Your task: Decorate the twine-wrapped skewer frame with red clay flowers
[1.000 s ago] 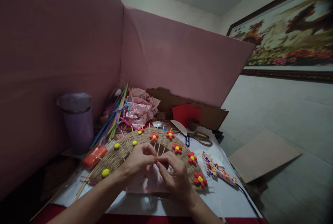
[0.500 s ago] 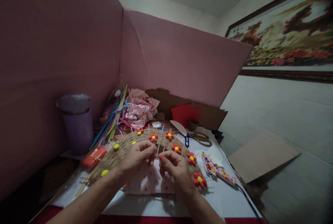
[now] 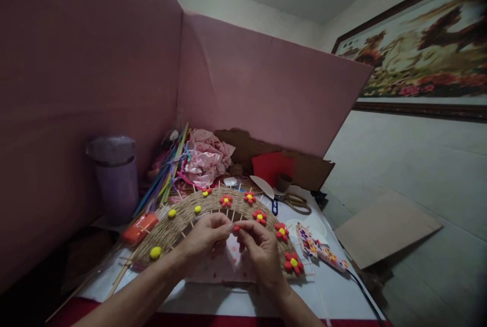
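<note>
- Above the inner curve of a woven arch (image 3: 167, 233), both hands meet at the fingertips, palms turned inward, wrists low, forearms coming up from the near edge.
- Right hand (image 3: 258, 248): thumb and forefinger pinch a small red piece (image 3: 236, 228).
- Left hand (image 3: 211, 235): thumb and forefinger drawn together just beside that piece; whether they also grip it, I cannot tell.
- Location of the red piece: between the two hands, in front of the thin sticks that cross the arch's opening.
- Edges: stick ends project from the arch's outer rim. Five full red-and-yellow flowers (image 3: 293, 262) run from its top down its right half; yellow balls (image 3: 155, 252) without petals sit on its left half.
- Open room: dotted cloth (image 3: 228, 268) lies below the hands, with bare white covering (image 3: 335, 296) nearer the person and to the right.
- Surface, right: a flower-patterned tool (image 3: 331, 257) with a black cord; scissors (image 3: 294, 202) and a blue cutter (image 3: 274, 206) farther back.
- Surface, left: an orange packet (image 3: 140, 228) beside the arch, a purple bin (image 3: 116, 185) beyond it.
- Room: pink panels (image 3: 247, 83) stand behind and to the left; a framed picture (image 3: 429, 63) hangs on the right wall.
</note>
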The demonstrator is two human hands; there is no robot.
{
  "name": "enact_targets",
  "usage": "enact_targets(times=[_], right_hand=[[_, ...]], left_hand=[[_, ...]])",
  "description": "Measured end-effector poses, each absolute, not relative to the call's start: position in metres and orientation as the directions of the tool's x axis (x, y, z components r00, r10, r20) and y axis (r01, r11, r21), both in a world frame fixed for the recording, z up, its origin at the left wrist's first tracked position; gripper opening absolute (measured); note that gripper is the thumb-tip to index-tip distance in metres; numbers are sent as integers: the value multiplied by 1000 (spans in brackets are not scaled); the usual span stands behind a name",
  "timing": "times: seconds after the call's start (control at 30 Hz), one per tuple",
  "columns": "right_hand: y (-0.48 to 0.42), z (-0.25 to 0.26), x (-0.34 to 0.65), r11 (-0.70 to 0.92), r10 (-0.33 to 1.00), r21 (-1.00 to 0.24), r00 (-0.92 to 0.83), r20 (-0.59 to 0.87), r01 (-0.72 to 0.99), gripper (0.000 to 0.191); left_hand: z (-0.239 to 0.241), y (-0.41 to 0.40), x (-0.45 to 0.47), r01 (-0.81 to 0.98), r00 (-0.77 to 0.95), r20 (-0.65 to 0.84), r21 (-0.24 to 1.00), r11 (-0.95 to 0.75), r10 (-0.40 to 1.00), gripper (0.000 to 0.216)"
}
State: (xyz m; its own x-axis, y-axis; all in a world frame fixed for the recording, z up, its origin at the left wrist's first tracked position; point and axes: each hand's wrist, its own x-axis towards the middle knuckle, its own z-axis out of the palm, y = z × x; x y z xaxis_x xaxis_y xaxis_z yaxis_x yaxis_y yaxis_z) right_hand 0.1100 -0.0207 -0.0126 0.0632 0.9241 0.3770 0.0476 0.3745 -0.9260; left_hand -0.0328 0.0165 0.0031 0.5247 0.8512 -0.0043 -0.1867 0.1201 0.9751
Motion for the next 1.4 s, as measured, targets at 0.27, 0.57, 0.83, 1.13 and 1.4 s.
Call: enact_targets(times=[0.27, 0.57, 0.83, 1.13, 1.4], right_hand=[[-25, -6, 108, 529, 825, -804, 56, 562, 270, 9], [-26, -11, 110, 436, 878, -884, 136, 459, 170, 15], [-29, -13, 110, 471, 841, -804, 89, 533, 363, 25], [-29, -16, 109, 495, 815, -779, 104, 570, 384, 15], [-27, -15, 108, 520, 806, -786, 111, 581, 334, 21]], left_hand=[[4, 14, -31, -155, 518, 5, 984, 88, 855, 33], [6, 16, -35, -336, 582, -61, 890, 309, 811, 31], [5, 16, -37, -339, 568, -63, 891, 303, 821, 24], [9, 15, -35, -349, 559, -45, 893, 284, 828, 35], [7, 16, -37, -311, 498, -55, 920, 238, 865, 38]])
